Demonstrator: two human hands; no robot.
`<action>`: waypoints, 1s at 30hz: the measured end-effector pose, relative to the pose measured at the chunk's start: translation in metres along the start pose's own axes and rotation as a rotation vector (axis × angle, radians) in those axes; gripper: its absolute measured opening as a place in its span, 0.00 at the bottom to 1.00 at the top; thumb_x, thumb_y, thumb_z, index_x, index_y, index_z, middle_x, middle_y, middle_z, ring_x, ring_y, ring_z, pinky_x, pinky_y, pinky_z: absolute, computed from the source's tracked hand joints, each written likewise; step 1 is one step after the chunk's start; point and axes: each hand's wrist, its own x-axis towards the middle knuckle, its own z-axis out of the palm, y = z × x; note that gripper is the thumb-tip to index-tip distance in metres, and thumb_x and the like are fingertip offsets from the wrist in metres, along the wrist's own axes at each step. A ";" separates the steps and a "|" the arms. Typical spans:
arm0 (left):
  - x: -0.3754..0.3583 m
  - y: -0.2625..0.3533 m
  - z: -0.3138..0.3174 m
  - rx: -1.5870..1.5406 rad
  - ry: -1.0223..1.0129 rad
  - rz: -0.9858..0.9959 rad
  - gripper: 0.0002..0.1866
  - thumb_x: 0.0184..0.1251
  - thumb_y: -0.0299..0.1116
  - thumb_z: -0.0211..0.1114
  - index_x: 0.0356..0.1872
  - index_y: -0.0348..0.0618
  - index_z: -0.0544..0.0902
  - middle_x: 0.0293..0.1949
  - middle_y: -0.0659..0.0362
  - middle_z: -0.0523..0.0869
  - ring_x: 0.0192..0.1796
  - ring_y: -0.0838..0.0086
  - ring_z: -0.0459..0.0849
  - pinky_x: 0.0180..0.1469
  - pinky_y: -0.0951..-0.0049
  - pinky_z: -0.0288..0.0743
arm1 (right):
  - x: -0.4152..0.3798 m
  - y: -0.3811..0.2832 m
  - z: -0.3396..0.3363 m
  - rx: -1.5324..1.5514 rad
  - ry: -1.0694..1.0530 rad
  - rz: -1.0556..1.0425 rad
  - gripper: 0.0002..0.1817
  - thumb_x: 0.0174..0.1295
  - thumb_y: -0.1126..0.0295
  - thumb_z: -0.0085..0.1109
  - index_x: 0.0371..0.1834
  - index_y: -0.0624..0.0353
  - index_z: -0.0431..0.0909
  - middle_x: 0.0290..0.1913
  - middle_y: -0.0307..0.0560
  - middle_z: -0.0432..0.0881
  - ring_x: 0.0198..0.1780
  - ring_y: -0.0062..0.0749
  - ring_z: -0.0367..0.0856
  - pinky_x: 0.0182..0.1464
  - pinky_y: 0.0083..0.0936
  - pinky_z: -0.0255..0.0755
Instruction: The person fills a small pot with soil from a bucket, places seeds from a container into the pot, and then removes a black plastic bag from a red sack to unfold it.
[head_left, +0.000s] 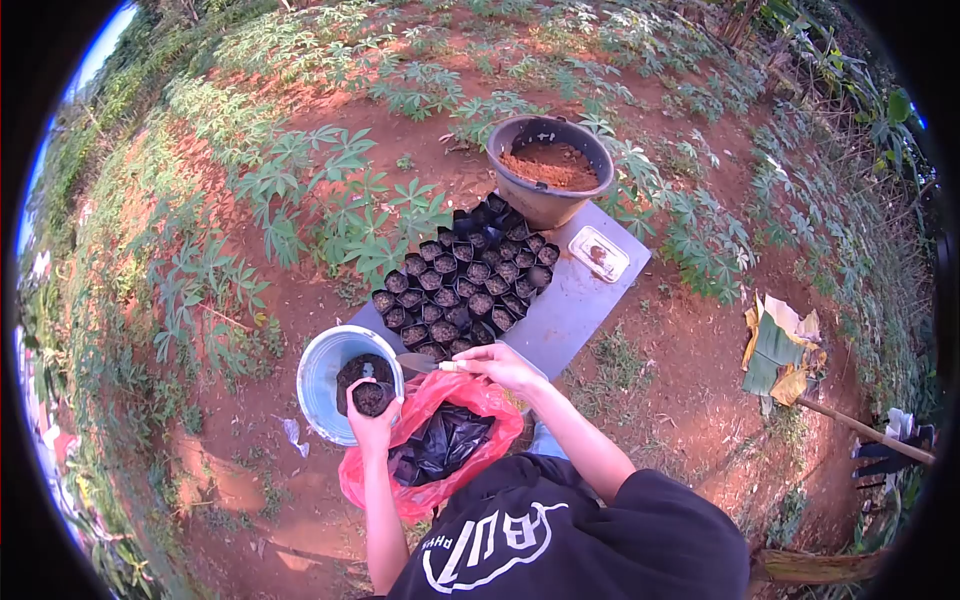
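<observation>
My left hand [376, 428] is wrapped round a small black nursery bag [373, 399] filled with dark soil, held over the near side of a pale blue bucket [313, 372]. Dark soil [358, 368] lies inside that bucket. My right hand [503, 366] grips the light handle of a hand trowel [418, 362], whose blade points left towards the bucket's rim. Below the trowel, a red plastic bag [510, 428] stands open with black plastic bags [447, 440] in it.
Many soil-filled black nursery bags [470, 271] stand packed on a grey board [580, 310]. Behind them is a large bucket [545, 207] of reddish soil. A white tray [598, 253] lies to the right. Leafy plants [370, 215] grow beyond; a wooden stick [860, 428] lies far right.
</observation>
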 end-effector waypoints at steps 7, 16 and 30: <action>-0.046 0.025 0.111 -0.115 -0.072 -0.098 0.32 0.46 0.20 0.82 0.53 0.40 0.76 0.52 0.60 0.80 0.54 0.74 0.80 0.61 0.72 0.74 | -0.043 0.036 -0.124 0.097 -0.018 0.074 0.19 0.69 0.72 0.66 0.62 0.62 0.82 0.49 0.41 0.88 0.45 0.20 0.83 0.51 0.20 0.77; -0.086 0.002 0.239 -0.036 -0.069 -0.168 0.31 0.43 0.20 0.82 0.51 0.42 0.77 0.48 0.61 0.83 0.51 0.74 0.83 0.60 0.69 0.76 | -0.068 0.070 -0.259 -0.025 0.203 0.182 0.21 0.63 0.79 0.67 0.61 0.62 0.83 0.47 0.42 0.88 0.43 0.19 0.84 0.43 0.19 0.78; -0.023 -0.015 0.331 0.132 -0.294 -0.081 0.35 0.36 0.30 0.84 0.54 0.42 0.83 0.52 0.55 0.83 0.56 0.61 0.83 0.63 0.63 0.75 | -0.012 0.073 -0.346 -0.485 0.594 0.125 0.19 0.65 0.71 0.65 0.59 0.62 0.81 0.48 0.48 0.89 0.49 0.31 0.87 0.54 0.30 0.79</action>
